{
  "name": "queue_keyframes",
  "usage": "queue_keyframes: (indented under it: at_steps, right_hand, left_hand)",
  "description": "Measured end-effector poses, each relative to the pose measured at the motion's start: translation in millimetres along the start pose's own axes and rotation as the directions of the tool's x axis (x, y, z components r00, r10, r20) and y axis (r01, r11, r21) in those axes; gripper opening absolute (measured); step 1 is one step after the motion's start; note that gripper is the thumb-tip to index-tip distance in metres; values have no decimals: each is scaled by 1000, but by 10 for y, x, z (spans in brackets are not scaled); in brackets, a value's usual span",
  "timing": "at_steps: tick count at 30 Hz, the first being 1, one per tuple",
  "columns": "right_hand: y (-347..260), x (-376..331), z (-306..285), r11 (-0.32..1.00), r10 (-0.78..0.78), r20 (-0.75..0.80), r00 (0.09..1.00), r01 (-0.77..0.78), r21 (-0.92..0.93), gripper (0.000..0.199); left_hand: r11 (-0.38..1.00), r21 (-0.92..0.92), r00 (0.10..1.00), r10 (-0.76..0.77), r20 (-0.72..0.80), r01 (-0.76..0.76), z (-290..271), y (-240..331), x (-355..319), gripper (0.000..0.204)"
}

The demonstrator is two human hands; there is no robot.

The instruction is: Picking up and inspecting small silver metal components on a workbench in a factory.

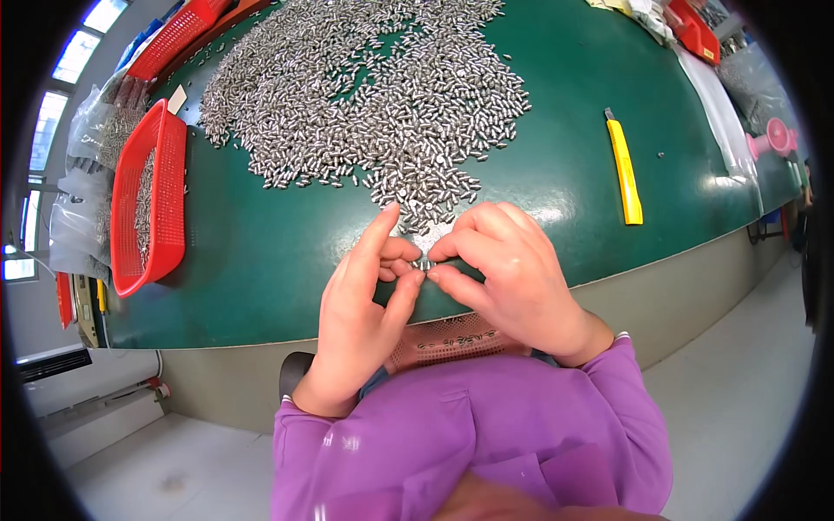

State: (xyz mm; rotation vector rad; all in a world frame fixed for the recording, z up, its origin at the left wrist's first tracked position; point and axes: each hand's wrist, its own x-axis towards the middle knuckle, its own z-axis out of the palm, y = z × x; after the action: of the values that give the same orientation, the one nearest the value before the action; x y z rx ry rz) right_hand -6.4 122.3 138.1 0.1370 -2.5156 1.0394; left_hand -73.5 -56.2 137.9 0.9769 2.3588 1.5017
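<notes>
Over the near edge of the green table, my left hand (360, 291) and my right hand (512, 273) meet fingertip to fingertip. Between them sit a few small shiny metal parts (424, 264), pinched by the thumbs and fingers of both hands. My left index finger points up and away from the parts. The fingertips partly hide what is held, so its exact kind cannot be made out. Just beyond my hands begins a large spread pile of small silver bullet-shaped metal pieces (373, 104). Under my wrists, at my lap, a pink perforated basket (447, 330) holds several small parts.
A red perforated basket (176, 200) with metal pieces stands at the left table edge, beside clear plastic bags (82, 213). A yellow utility knife (624, 169) lies on the right. Further right are a white sheet (717, 113), a pink round object (773, 139) and a red bin (695, 35).
</notes>
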Motion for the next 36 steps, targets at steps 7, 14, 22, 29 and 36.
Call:
queue_keyframes:
  at_steps: [7,14,22,29,36]
  right_hand:
    - [-4,-7,25,999,-6,7,1000,6,-37,16]
    - [-11,-15,19,999,-32,4,999,32,-18,16]
    - [-2,-11,31,998,-56,11,998,56,9,13]
    - [-1,-10,5,999,-47,52,998,45,28,12]
    - [21,-28,-3,997,-16,1,1000,16,81,14]
  left_hand:
    - [1000,-10,999,-23,41,24,3,13,22,67]
    - [997,62,998,42,40,-44,2,-18,3,68]
    - [987,136,996,80,35,-84,-2,26,14,68]
    - [994,98,996,32,87,-41,-63,12,10,68]
    - [991,109,995,71,73,-78,-72,-13,10,67]
